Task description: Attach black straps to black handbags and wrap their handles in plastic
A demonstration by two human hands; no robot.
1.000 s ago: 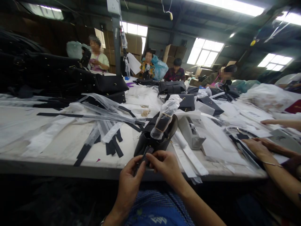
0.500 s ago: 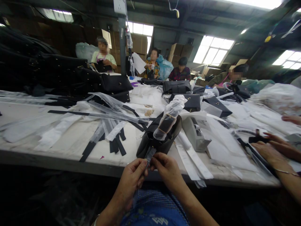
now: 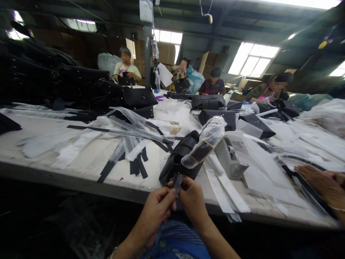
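A black handbag [image 3: 176, 153] rests near the table's front edge, one end toward me. Clear wrap covers a buckled strap part [image 3: 202, 148] that lies over its right side. From the bag's near end comes a dark strap [image 3: 177, 181] in clear plastic. My left hand [image 3: 161, 205] pinches this strap between thumb and fingers. Just to the right, my right hand [image 3: 192, 196] is closed at the bag's near end beside the strap; its fingertips are partly hidden, so what they grip cannot be made out.
Plastic-wrapped dark straps [image 3: 136, 154] lie left of the bag. White strips [image 3: 228, 187] and a grey moulded piece [image 3: 231, 162] are to its right. Black bags [image 3: 138, 97] are piled behind. A co-worker's hand [image 3: 320, 180] is at the far right; several people sit across the table.
The view has swung slightly left. The bag has tilted, and the wrapped buckle part leans further right. My hands stay at the strap. The co-worker's hands at right have shifted.
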